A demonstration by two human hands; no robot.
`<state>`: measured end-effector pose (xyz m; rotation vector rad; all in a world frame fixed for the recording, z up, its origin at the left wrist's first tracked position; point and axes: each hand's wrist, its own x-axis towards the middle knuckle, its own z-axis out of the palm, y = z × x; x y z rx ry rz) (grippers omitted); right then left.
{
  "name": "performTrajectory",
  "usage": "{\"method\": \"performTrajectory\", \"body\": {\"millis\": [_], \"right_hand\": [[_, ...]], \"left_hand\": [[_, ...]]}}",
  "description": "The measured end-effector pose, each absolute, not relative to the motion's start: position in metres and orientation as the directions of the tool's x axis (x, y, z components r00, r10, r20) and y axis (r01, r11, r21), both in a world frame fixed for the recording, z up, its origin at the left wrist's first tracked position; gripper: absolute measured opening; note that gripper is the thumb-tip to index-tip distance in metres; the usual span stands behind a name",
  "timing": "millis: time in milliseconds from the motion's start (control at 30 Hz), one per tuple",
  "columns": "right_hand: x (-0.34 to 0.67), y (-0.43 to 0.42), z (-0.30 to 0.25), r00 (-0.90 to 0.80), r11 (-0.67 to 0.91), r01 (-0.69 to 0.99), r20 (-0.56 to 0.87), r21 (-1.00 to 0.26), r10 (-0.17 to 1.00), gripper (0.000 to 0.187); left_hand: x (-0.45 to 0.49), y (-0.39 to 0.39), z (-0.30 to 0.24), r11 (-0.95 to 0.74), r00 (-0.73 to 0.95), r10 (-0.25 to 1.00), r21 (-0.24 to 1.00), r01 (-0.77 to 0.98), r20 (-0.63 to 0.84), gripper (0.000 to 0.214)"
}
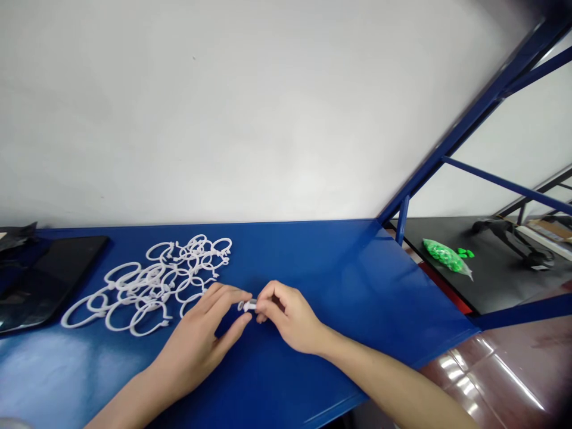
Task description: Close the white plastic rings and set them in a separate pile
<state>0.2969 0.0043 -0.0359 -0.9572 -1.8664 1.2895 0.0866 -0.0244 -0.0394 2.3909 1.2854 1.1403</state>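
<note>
Both my hands meet low over the blue table (339, 280). My left hand (201, 336) and my right hand (288, 316) pinch a small white plastic piece (248, 305) between their fingertips, fingers curled around it. Just left of my hands lies a pile of several white plastic rings (152, 286), spread flat on the table. My left fingers are close to the nearest ring.
A black tablet-like slab (40, 280) lies at the table's left edge. To the right, past a blue metal frame (469, 113), a black table (491, 274) holds a bag of green pieces (444, 256) and a dark tool. A white wall stands behind.
</note>
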Motion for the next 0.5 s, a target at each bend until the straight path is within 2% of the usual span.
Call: {"method": "performTrajectory", "body": {"millis": [100, 233, 300, 367, 500], "right_hand": [[0.2964, 0.0056, -0.0406, -0.517, 0.005, 0.008, 0.0, -1.0, 0.856, 0.034], [0.296, 0.0042, -0.0425, -0.562, -0.042, -0.037, -0.014, -0.998, 0.827, 0.034], [0.2955, 0.0024, -0.0414, -0.555, 0.006, 0.022, -0.007, -1.0, 0.832, 0.03], [0.2954, 0.0006, -0.0401, -0.535, 0.128, 0.127, 0.041, -0.984, 0.844, 0.025], [0.2972, -0.0025, -0.0379, -0.516, 0.374, 0.319, 0.171, -0.871, 0.839, 0.023]], "left_hand": [[0.0825, -0.0223, -0.0391, -0.518, 0.29, 0.85, 0.6, 0.61, 0.44, 0.018], [0.0824, -0.0217, -0.0426, -0.394, 0.272, 0.919, 0.724, 0.566, 0.287, 0.024], [0.0844, -0.0219, -0.0452, -0.347, 0.275, 0.934, 0.77, 0.535, 0.229, 0.025], [0.0871, -0.0225, -0.0473, -0.281, 0.238, 0.954, 0.816, 0.505, 0.181, 0.024], [0.0915, -0.0248, -0.0467, -0.18, 0.162, 0.979, 0.9, 0.398, 0.124, 0.024]]}}
